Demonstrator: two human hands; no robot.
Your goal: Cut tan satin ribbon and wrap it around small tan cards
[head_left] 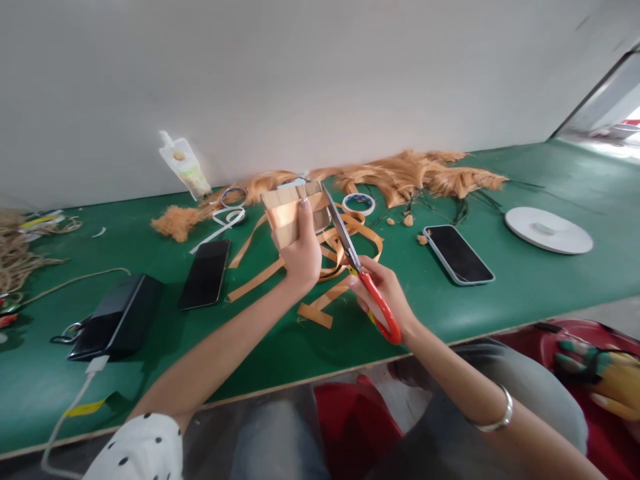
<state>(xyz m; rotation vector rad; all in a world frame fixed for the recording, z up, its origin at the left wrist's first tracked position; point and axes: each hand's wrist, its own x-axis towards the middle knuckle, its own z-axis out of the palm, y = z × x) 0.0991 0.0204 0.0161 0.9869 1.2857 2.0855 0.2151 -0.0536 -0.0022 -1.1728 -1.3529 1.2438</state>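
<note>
Green surface, contents listed left to right.

1. Tangle of tan cord at the far left edge.
2. Black power bank, a white cable plugged into its near end, a key ring beside it.
3. Dark phone, face up, just right of the power bank.
4. Drink pouch leaning on the wall; below it a white strip and a small tape ring.
5. Left hand: grip closed around a folded stack of orange ribbon, held upright above the surface, thumb and fingers pinching its lower half.
6. Loose ribbon strips, cut lengths and loops lying on the surface under and between both hands.
7. Right hand: grip closed through the red handles of the scissors; blades parted slightly, points up beside the right edge of the folded stack, touching or nearly so; cannot tell which.
8. Roll of tape behind the blades.
9. Heap of orange fibre along the wall.
10. Second phone, pale case, face up.
11. White round disc at far right.

Progress, as a judgement: several strips lie cut; the held stack appears uncut at its top edge, so trimming looks partly done, with this stack and the fibre heap outstanding.
</note>
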